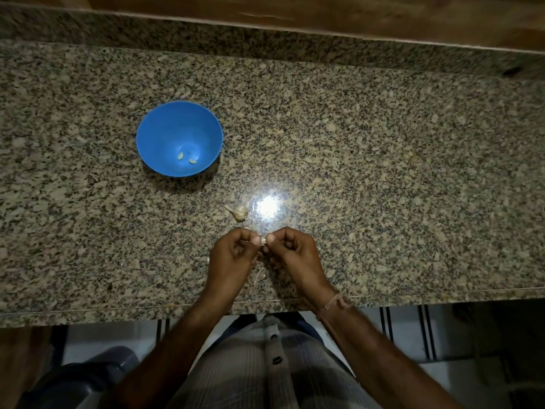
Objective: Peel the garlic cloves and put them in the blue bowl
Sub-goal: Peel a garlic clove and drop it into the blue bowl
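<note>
A small garlic clove (263,240) is pinched between the fingertips of my left hand (233,255) and my right hand (292,253), low over the counter near its front edge. Most of the clove is hidden by my fingers. Just beyond my hands lies a piece of a garlic bulb (239,212) with its papery skin on. The blue bowl (165,128) stands to the far left of my hands and holds two peeled cloves (186,158) at its bottom.
The speckled granite counter (383,178) runs the full width, with a raised back ledge and a wooden wall behind. A bright light glare (267,206) sits beside the bulb piece. A thin strip of garlic skin (259,274) lies under my hands.
</note>
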